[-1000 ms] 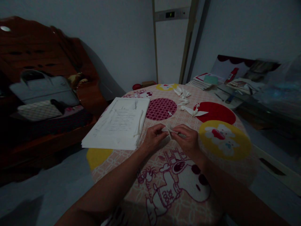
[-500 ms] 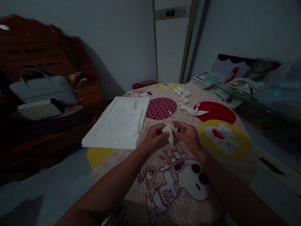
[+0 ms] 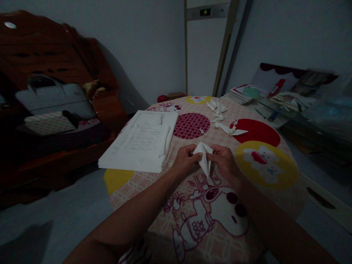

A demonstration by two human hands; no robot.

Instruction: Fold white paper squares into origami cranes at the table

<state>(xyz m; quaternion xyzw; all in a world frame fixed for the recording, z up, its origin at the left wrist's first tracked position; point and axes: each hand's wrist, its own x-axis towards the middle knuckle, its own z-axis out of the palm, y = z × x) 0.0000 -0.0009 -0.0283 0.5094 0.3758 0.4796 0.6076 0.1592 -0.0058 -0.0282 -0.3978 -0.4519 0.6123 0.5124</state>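
Observation:
A folded piece of white paper (image 3: 204, 156), kite-shaped with its long point toward me, is held above the table between both hands. My left hand (image 3: 188, 158) pinches its left edge, thumb on the near face. On the opposite edge, my right hand (image 3: 224, 160) grips the paper with thumb and fingers. Beyond the hands, a folded paper crane (image 3: 231, 130) with spread wings lies on the patterned cloth. Several more white folded paper pieces (image 3: 216, 107) sit farther back.
A stack of written paper sheets (image 3: 143, 143) lies on the left of the round table's cloth (image 3: 189, 238). Papers (image 3: 242, 95) and a glass shelf (image 3: 288, 121) stand at the right. A wooden bench (image 3: 104, 106) with a grey bag (image 3: 60, 101) is at the left.
The folded paper has been turned and opened out into a longer kite shape, with its point reaching lower. Both hands still hold it. The camera view has shifted slightly.

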